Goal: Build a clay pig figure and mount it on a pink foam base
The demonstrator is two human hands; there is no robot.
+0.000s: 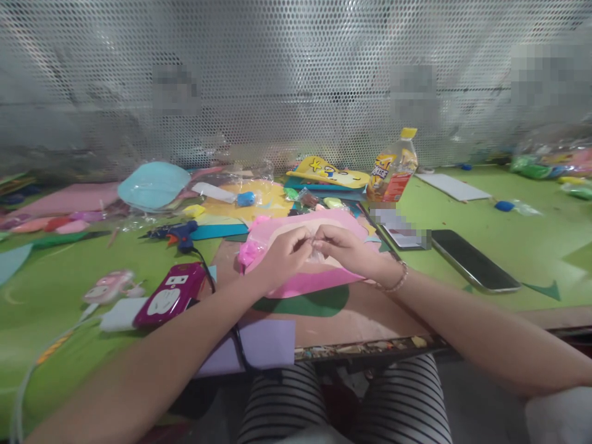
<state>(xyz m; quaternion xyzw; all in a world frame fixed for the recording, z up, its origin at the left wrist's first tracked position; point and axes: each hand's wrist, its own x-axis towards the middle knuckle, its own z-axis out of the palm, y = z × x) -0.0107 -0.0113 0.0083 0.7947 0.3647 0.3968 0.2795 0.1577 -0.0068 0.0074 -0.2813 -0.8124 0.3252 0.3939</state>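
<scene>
Above the pink and cream foam sheets (296,285), my left hand (294,250) and my right hand (337,248) meet fingertip to fingertip. Both are closed in a pinch on a small clear plastic bag (316,256), whose contents I cannot make out. A bright pink lump in clear wrap (252,251) lies at the left edge of the sheets, close to my left hand. Beneath the sheets a dark green piece (319,302) sticks out towards me. A beaded bracelet (398,279) circles my right wrist.
A blue glue gun (185,234) with a black cord and a purple power bank (173,296) lie left. A phone (476,260) lies right. A bottle (393,169) stands behind, near yellow foam pieces (328,171). A perforated metal screen (296,80) closes the back.
</scene>
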